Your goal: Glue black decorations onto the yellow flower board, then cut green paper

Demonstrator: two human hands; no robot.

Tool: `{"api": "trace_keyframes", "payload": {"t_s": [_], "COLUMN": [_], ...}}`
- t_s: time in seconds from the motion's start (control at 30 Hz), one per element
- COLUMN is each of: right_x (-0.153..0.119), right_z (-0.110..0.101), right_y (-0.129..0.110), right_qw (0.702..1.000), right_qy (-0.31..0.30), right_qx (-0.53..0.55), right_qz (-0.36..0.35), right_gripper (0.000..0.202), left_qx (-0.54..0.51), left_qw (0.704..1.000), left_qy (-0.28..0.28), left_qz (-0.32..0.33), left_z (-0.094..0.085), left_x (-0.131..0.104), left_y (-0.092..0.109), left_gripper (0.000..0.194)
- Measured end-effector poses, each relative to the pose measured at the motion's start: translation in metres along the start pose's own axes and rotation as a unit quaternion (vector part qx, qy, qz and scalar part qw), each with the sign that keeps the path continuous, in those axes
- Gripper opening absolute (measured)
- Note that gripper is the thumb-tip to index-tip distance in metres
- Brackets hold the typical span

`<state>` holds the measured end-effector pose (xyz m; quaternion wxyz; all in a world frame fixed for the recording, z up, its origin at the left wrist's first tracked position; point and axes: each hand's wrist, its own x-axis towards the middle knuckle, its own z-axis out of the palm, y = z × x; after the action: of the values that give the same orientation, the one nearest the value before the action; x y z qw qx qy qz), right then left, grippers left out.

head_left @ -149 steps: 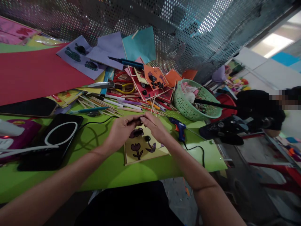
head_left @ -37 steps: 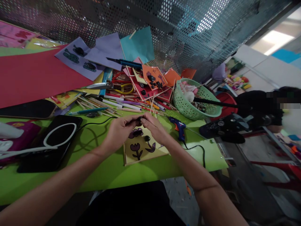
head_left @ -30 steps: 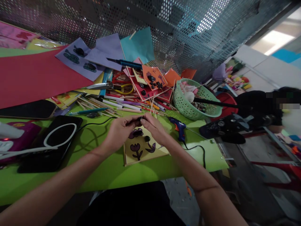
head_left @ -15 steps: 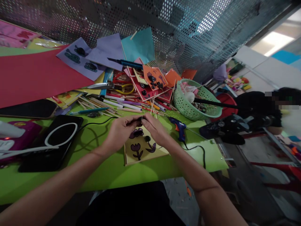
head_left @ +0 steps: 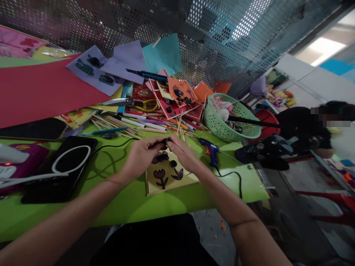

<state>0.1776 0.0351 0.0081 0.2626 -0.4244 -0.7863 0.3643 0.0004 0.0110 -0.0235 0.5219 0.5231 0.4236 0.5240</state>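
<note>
Left hand (head_left: 140,155) and right hand (head_left: 183,153) meet at the centre of the frame, fingertips of both pinched on a small dark piece (head_left: 166,140), its shape mostly hidden. The piece is over the upper part of the yellow card (head_left: 177,185), lower centre of the frame. In this inspector's judgement, the pinch should be light and even, wrists off the card's dark flowers (head_left: 159,174), right forearm clear of the glue gun (head_left: 212,150), right of centre.
</note>
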Motion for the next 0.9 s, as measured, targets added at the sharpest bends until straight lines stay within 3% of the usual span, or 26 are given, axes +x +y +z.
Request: {"api": "trace_keyframes", "payload": {"t_s": [0.23, 0.9], "right_x": [0.0022, 0.0024], "right_z": [-0.0007, -0.0006], "right_y": [-0.0013, 0.0022], "right_qw": [0.998, 0.999], "right_qy": [-0.005, -0.010], "right_qx": [0.068, 0.039], "right_qz": [-0.008, 0.008], "right_gripper": [0.033, 0.034], "left_qx": [0.007, -0.012], "left_qw": [1.000, 1.000], "left_qy": [0.012, 0.003], "left_qz": [0.017, 0.003], "left_z": [0.0016, 0.0012], "left_x": [-0.0016, -0.0008], "left_y": [0.0051, 0.0067], "left_gripper": [0.029, 0.032]}}
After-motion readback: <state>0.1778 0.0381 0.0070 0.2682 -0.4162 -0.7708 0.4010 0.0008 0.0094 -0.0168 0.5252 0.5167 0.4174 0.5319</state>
